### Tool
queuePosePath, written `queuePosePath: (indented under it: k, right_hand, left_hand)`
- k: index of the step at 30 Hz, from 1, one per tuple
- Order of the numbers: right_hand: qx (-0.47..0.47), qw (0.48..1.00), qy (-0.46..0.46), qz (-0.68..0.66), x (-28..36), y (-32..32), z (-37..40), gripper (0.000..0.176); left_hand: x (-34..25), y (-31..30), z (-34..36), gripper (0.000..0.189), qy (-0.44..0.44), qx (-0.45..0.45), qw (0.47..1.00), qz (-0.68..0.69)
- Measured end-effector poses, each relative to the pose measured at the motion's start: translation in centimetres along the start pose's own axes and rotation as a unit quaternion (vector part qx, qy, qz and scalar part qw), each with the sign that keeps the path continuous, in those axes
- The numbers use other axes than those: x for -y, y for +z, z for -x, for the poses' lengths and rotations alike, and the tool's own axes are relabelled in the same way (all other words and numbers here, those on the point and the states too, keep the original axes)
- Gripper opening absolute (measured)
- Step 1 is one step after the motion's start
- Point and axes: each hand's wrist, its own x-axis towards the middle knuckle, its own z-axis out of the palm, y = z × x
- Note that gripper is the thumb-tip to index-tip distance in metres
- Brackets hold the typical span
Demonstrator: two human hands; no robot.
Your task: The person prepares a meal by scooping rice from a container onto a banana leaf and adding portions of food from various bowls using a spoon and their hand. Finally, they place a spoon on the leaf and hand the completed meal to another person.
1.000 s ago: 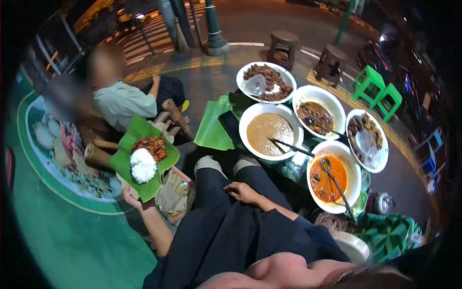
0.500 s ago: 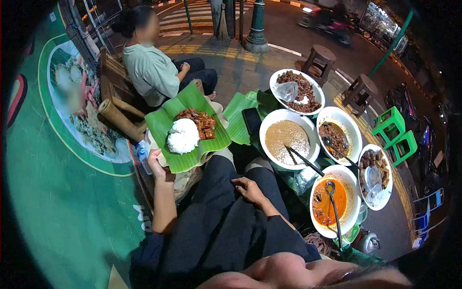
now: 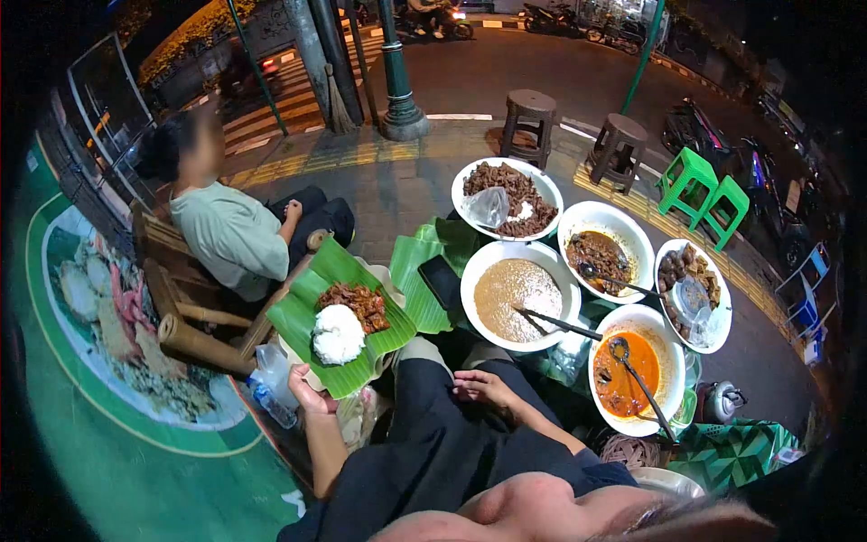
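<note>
My left hand (image 3: 310, 390) holds up the banana-leaf plate (image 3: 287, 327) from below at its near edge. On the leaf lie a mound of white rice (image 3: 339, 334) and dark reddish-brown food (image 3: 358, 305). My right hand (image 3: 480, 387) rests over my lap with its fingers apart and nothing in them. Right of it stand a bowl of tan sauce (image 3: 515, 287) with a dark ladle and a bowl of orange-red sauce (image 3: 623, 378) with another ladle. A black phone (image 3: 441, 281) lies on a banana leaf (image 3: 414, 271) beside the tan sauce.
Farther bowls hold dark shredded food (image 3: 511, 191), brown stew (image 3: 598, 258) and mixed pieces (image 3: 703, 272). A person (image 3: 233, 226) sits on a bamboo bench (image 3: 203, 313) at left. A plastic bottle (image 3: 274, 403) stands below the leaf plate. Stools (image 3: 689, 183) and a kettle (image 3: 722, 403) are at right.
The view has tilted up and turned, so the bowls and seated person appear lower and farther left. My left hand still holds the leaf plate; my right hand's fingers look more spread.
</note>
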Motion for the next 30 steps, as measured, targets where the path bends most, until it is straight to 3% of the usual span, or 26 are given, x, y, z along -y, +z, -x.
queuePosePath:
  k: [2,4,14,19,21,24,26,29,30]
  right_hand:
    - [-0.005,0.992,0.043,-0.121,2.7,0.9,1.3,0.034]
    - [-0.004,0.994,0.033,-0.106,4.0,1.0,2.1,0.036]
    - [-0.227,0.969,-0.092,-0.037,6.7,1.7,9.1,0.036]
    - [-0.384,0.894,-0.182,0.139,5.7,3.2,18.4,0.031]
    - [-0.469,0.864,-0.177,0.048,4.7,4.2,23.5,0.032]
    - [-0.568,0.805,-0.169,0.019,2.8,3.4,29.8,0.033]
    - [-0.579,0.79,-0.201,0.009,1.3,2.6,33.3,0.032]
    - [-0.588,0.787,-0.173,0.071,1.3,3.6,38.4,0.03]
    - [-0.593,0.769,-0.126,0.202,1.6,4.4,40.5,0.028]
  left_hand:
    - [-0.1,1.4,-1.8,0.043,-0.023,-0.015,0.999,0.02]
    - [-0.1,2.9,-3.9,0.043,-0.021,-0.027,0.999,-0.003]
    - [4.5,9.5,-10.1,0.046,-0.079,0.063,0.995,-0.02]
    - [5.9,9.3,-9.5,0.049,-0.113,0.074,0.99,-0.044]
    - [6.3,9.3,-8.0,0.052,-0.088,0.055,0.987,-0.122]
    - [7.0,7.3,-8.1,0.058,-0.093,0.103,0.981,-0.137]
    - [7.3,6.9,-7.0,0.057,-0.096,0.12,0.98,-0.123]
    - [7.1,6.8,-6.6,0.054,-0.1,0.066,0.978,-0.173]
    - [7.1,6.4,-6.9,0.054,-0.092,0.075,0.979,-0.167]
